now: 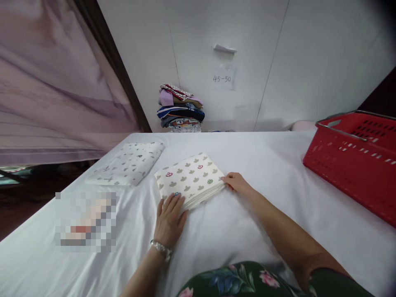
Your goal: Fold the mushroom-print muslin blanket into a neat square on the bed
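A folded cream cloth [192, 175] printed with grey, red, green and blue shapes lies on the white-sheeted table in front of me. Its layered edge faces my body. My left hand [170, 218], with a bracelet at the wrist, rests flat on the near left corner, fingers apart. At the right corner, my right hand [235, 182] pinches the cloth's edge between thumb and fingers. To the left lies another folded white cloth [130, 163] with small grey prints, apart from both hands.
A red plastic basket [352, 161] with a metal handle stands on the right. Folded clothes [181, 109] are stacked by the back wall, below a paper sign [222, 78]. A pixelated patch hides something at left. Pink curtain fabric [62, 82] hangs on the left.
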Tool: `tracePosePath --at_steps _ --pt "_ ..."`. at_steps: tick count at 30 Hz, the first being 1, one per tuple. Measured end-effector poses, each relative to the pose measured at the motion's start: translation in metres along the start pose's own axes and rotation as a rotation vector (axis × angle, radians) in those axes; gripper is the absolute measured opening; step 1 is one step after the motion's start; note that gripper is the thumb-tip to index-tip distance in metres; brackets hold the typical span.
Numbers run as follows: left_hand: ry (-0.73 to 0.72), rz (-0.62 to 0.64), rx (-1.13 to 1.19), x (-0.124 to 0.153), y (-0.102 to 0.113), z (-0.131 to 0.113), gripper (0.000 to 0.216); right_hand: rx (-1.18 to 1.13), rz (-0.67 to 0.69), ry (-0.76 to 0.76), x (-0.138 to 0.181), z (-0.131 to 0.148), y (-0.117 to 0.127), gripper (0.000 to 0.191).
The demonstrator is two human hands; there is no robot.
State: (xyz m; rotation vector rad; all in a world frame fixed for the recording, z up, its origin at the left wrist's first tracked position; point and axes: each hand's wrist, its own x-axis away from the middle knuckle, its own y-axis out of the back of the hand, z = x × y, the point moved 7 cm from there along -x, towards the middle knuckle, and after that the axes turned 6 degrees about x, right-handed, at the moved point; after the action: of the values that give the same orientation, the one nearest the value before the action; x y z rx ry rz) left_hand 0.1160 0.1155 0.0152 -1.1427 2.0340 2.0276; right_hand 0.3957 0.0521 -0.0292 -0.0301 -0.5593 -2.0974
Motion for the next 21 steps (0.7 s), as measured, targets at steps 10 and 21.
tracePosePath --at_steps 10,21 --pt "-0.072 0.036 0.051 -0.044 0.013 -0.043 0.029 -0.031 -0.001 -0.029 0.004 -0.009 0.007 0.015" --pt "0.033 0.283 0.03 -0.098 -0.057 -0.078 0.032 0.065 0.052 0.047 -0.002 -0.016 0.001 0.004"
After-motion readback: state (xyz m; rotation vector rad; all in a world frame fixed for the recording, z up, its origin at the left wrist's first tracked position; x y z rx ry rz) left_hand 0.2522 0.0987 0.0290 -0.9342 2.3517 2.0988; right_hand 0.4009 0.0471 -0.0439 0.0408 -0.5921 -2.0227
